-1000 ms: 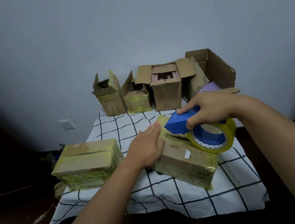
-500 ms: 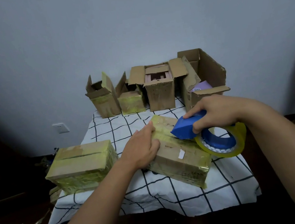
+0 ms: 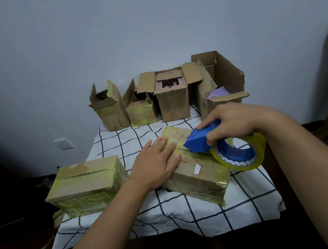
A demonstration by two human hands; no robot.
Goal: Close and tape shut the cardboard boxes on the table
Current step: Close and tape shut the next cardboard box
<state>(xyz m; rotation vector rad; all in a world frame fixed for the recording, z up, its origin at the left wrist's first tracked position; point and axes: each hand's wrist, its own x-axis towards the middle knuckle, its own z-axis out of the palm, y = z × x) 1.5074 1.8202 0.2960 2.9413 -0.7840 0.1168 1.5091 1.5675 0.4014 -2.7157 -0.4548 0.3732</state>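
A closed cardboard box [image 3: 201, 178] wrapped in yellow tape lies at an angle in the middle of the table. My left hand [image 3: 157, 163] presses flat on its top near the left end, fingers straight. My right hand [image 3: 232, 119] grips a blue tape dispenser [image 3: 200, 140] carrying a roll of yellow tape [image 3: 242, 154]; the dispenser's front sits on the box top, just right of my left fingertips. A second taped box [image 3: 88, 184] stands at the table's front left corner.
Several open cardboard boxes line the back of the table: a small one [image 3: 109, 110], a low taped one [image 3: 141, 111], a tall one [image 3: 173, 98] and a large one [image 3: 222, 80] holding a purple item. A checked cloth [image 3: 189, 213] covers the table. A wall socket [image 3: 63, 143] is at left.
The dispenser has slid toward me and leftward along the box top, ending closer to my left hand. My left hand stays pressed on the box.
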